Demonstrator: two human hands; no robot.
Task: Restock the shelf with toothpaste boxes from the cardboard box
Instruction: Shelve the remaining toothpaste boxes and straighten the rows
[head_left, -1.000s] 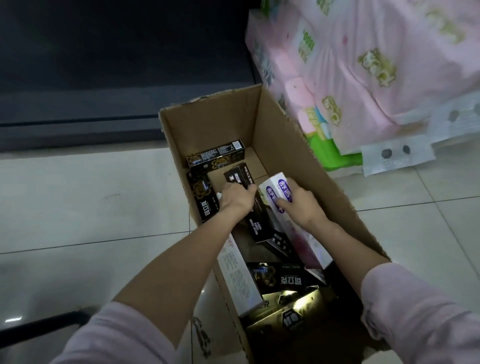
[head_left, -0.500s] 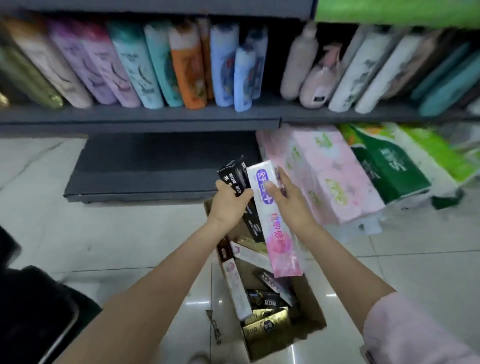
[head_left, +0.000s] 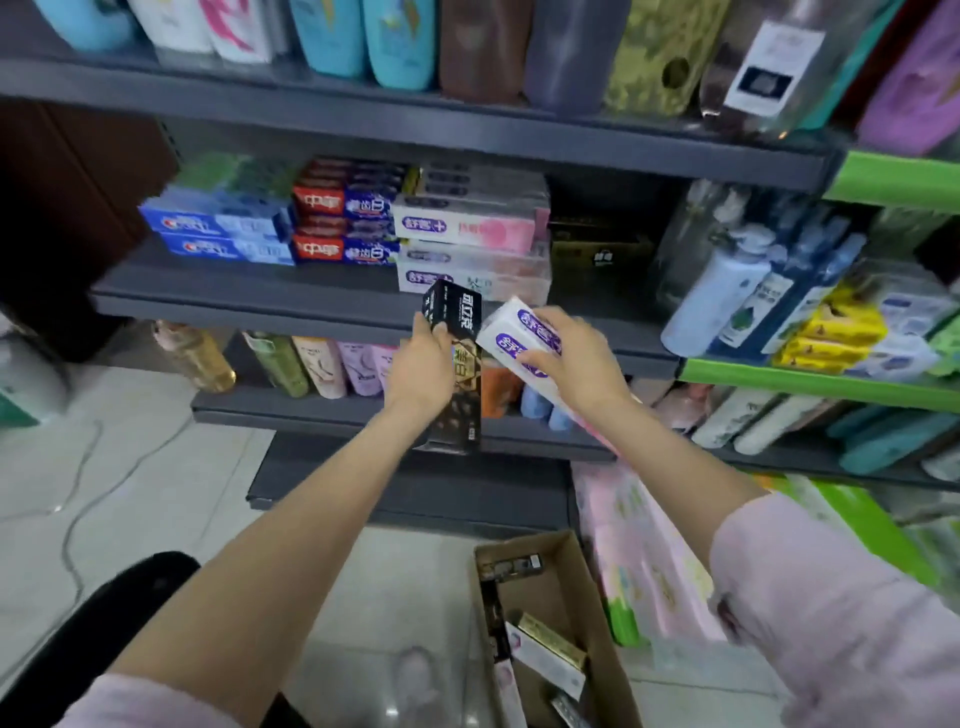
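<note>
Black-and-gold toothpaste box (head_left: 460, 364), white-and-purple toothpaste box (head_left: 511, 340), brown cardboard box (head_left: 558, 597).

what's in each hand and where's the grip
Left hand grips the black toothpaste box near its upper end; right hand holds the white-and-purple toothpaste box around its upper part.

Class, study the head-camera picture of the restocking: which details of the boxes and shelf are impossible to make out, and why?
- White toothpaste box, head view: its lower end is hidden behind the right hand and forearm.
- Black toothpaste box: small print is blurred; the left hand covers one side.
- Cardboard box: cut off by the bottom edge, so its count is unknown.
- Dark boxes on the shelf: shadowed, labels unreadable.
</note>
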